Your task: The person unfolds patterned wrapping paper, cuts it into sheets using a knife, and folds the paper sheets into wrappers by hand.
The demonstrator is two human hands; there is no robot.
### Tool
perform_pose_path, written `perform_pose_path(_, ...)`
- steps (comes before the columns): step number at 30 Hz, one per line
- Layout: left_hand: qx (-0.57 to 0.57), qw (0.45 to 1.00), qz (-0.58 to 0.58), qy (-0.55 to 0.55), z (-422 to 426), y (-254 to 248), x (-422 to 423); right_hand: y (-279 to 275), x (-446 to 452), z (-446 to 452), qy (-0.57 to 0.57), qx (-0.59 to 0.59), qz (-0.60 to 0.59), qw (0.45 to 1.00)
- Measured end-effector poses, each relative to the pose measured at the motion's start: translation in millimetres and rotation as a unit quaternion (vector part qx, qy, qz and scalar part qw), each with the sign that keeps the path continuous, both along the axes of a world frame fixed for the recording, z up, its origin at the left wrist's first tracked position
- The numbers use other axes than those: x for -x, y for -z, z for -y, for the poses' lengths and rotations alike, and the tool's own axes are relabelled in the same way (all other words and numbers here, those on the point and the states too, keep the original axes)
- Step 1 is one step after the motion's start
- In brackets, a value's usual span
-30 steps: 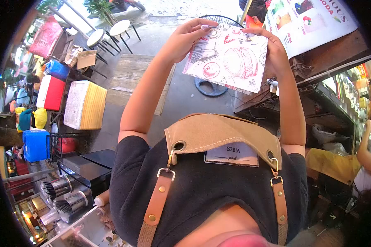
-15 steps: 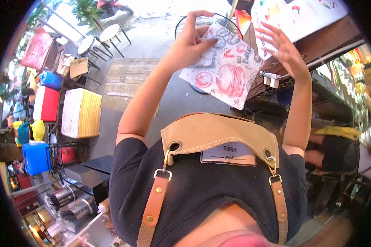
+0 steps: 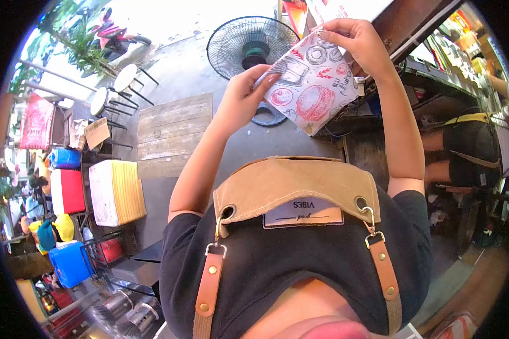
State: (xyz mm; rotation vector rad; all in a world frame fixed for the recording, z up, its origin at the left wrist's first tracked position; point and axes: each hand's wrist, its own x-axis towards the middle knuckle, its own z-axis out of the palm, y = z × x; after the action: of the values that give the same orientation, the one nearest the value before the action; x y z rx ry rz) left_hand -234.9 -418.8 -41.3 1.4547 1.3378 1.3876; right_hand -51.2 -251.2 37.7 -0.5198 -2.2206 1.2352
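Clock: the hours were read from the middle of the head view, with 12 at its top edge.
Paper: the printed paper (image 3: 316, 99) was at 1 o'clock, aloft between the two hands and tilted, one corner pointing to 6; a burger and other motifs showed in red and grey.
Left hand: the left hand (image 3: 242, 100) lay at the paper's 9 o'clock corner, nearly closed, the thumb over the sheet and the fingers mostly hidden behind it.
Right hand: the right hand (image 3: 361, 44) pinched the paper's upper corner, at its 1 o'clock, thumb against forefinger, with the other fingers curled.
Fan: the fan (image 3: 253, 50) stood at 12 o'clock, beyond the left hand.
Floor: a board (image 3: 175, 135) lay at 10 o'clock, and two stools (image 3: 113, 89) stood farther out towards 10.
Boxes: a white-and-yellow box (image 3: 116, 193), a red one (image 3: 67, 192) and a blue one (image 3: 70, 264) were set between 8 and 9 o'clock.
Apron: the tan apron (image 3: 297, 183) hung at 5 o'clock, over a black shirt (image 3: 300, 254).
Co-worker: a person in dark clothing (image 3: 472, 144) was at 3 o'clock, well apart from the paper.
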Motion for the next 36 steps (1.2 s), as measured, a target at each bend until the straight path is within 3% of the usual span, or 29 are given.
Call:
perform_pose_path(3, 0.003, 0.996, 0.082, -0.046, 6.7, -5.2, -16.7, 1.1, -20.0, 13.1, 0.055, 0.005, -0.008, 0.998)
perform_pose_path(5, -0.073, 0.977, 0.167, -0.112, 6.5, -6.4, -23.8, 3.7, -31.5, 20.5, 0.111, -0.053, -0.036, 0.992)
perform_pose_path(7, -0.085, 0.974, 0.170, -0.126, 7.1, -5.8, -27.5, 18.7, -43.0, 24.8, 0.134, -0.051, -0.049, 0.988)
perform_pose_path(9, -0.085, 0.966, 0.198, -0.146, 5.2, -4.4, -32.6, 33.9, -51.5, 30.6, 0.136, 0.068, -0.163, 0.975)
perform_pose_path(13, -0.076, 0.972, 0.190, -0.114, -3.1, -0.7, -38.5, 53.4, -65.8, 34.7, 0.158, 0.139, -0.210, 0.955)
perform_pose_path(22, -0.013, 0.968, 0.231, -0.098, -29.5, 18.6, -47.6, 83.8, -75.1, 28.7, 0.229, 0.181, -0.222, 0.930)
perform_pose_path(26, -0.008, 0.974, 0.196, -0.111, -63.7, 57.6, -49.5, 109.9, -68.9, 21.1, 0.316, 0.105, -0.170, 0.927)
perform_pose_path(28, -0.013, 0.980, 0.171, -0.099, -66.2, 61.6, -60.5, 118.1, -66.8, 22.0, 0.334, 0.083, -0.155, 0.926)
perform_pose_path(31, -0.046, 0.968, 0.245, -0.019, -69.4, 61.3, -73.0, 124.5, -75.8, 17.1, 0.363, 0.052, -0.131, 0.921)
perform_pose_path(33, 0.020, 0.986, 0.111, 0.123, -71.3, 68.7, -58.7, 131.4, -86.5, 13.4, 0.343, 0.078, -0.141, 0.925)
perform_pose_path(35, 0.055, 0.979, 0.134, 0.140, -75.5, 69.5, -63.0, 141.2, -98.2, 8.1, 0.336, 0.115, -0.173, 0.919)
perform_pose_path(36, 0.055, 0.979, 0.141, 0.135, -77.3, 65.6, -68.9, 138.7, -103.0, 9.7, 0.312, 0.261, -0.152, 0.901)
